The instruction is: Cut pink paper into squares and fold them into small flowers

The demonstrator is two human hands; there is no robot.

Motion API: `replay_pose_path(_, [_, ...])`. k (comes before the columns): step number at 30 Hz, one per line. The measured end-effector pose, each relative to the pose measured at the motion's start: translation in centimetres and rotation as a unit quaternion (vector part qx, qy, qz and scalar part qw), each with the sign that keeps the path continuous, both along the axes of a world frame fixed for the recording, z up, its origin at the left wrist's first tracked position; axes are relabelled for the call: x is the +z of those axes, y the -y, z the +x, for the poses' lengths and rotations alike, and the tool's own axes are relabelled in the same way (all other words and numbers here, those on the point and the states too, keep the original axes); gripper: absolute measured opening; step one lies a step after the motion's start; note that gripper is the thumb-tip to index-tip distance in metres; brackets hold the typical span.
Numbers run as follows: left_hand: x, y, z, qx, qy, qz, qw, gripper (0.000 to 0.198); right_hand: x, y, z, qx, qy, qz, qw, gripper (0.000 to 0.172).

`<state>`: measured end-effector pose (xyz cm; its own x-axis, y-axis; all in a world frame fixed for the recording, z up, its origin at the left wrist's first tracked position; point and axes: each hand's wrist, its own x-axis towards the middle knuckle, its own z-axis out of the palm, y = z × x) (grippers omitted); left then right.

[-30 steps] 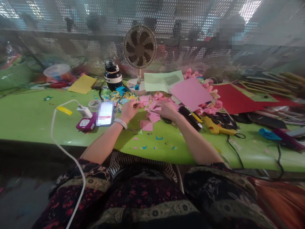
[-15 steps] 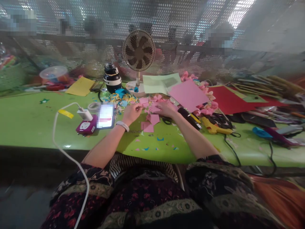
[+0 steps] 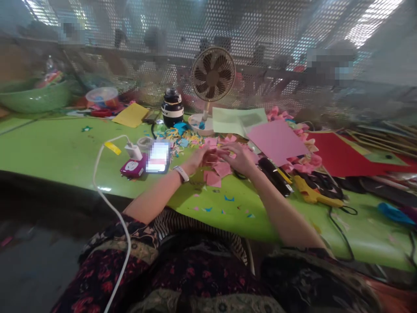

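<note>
Pink paper pieces (image 3: pixel 213 178) lie in a loose pile on the green table (image 3: pixel 107 174). At the pile's left side is my left hand (image 3: pixel 199 159), its fingers curled, and what they hold is too small to make out. My right hand (image 3: pixel 239 157) rests over the pile's right side, with fingers spread and pointing left towards my left hand. Behind the hands lie yellow and blue paper scraps (image 3: pixel 177 135). A large pink sheet (image 3: pixel 278 139) lies to the right.
A lit phone (image 3: pixel 158 156) and a purple adapter (image 3: pixel 133 168) with a white cable lie left. Behind stand a black bottle (image 3: pixel 173 111) and a fan (image 3: pixel 213 74). A yellow glue gun (image 3: pixel 314 193), black cylinder (image 3: pixel 275 176) and red sheet (image 3: pixel 345 154) are at right.
The whole view has shifted, so the table's things appear further right. My hands are closer together over the pink pieces.
</note>
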<state>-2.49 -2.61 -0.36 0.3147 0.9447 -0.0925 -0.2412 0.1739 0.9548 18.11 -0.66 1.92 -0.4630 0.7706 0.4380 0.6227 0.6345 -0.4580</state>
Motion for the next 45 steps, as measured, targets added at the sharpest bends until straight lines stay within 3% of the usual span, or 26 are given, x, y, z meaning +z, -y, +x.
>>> replay_pose_path(5, [-0.5, -0.7, -0.2, 0.046, 0.052, -0.039, 0.997, 0.012, -0.2, 0.9, -0.8, 0.081, 0.002, -0.012, 0.997, 0.033])
replay_pose_path(9, [-0.7, -0.8, -0.3, 0.053, 0.05, -0.031, 0.997, 0.006, 0.7, 0.7, 0.4, 0.069, 0.013, 0.004, 0.998, 0.042])
replay_pose_path(13, [-0.4, -0.2, -0.2, 0.044, 0.064, -0.02, 0.997, 0.007, 1.0, 1.0, 0.6, 0.056, 0.03, 0.026, 0.998, 0.028])
replay_pose_path(17, [0.0, 0.4, 0.0, 0.008, 0.113, -0.041, 0.993, 0.007, -0.4, 1.5, -0.4, 0.015, -0.073, 0.037, 0.997, 0.015])
replay_pose_path(21, [0.0, 0.7, 0.3, 0.031, 0.132, -0.039, 0.99, 0.004, -1.9, 1.5, -1.3, -0.05, -0.196, -0.019, 0.979, 0.036])
replay_pose_path(26, [-0.1, 1.4, 0.7, -0.014, 0.143, -0.003, 0.99, 0.033, -2.0, 1.9, -1.5, -0.064, -0.272, -0.098, 0.955, 0.054])
replay_pose_path(32, [-0.8, 1.5, 0.7, -0.02, 0.103, 0.077, 0.992, 0.039, -1.7, 2.5, -1.7, -0.061, -0.303, -0.123, 0.943, 0.052])
replay_pose_path(45, [-1.5, 1.1, 0.6, -0.028, 0.072, 0.104, 0.992, 0.041, -1.6, 2.6, -1.6, -0.067, -0.264, -0.099, 0.957, 0.041])
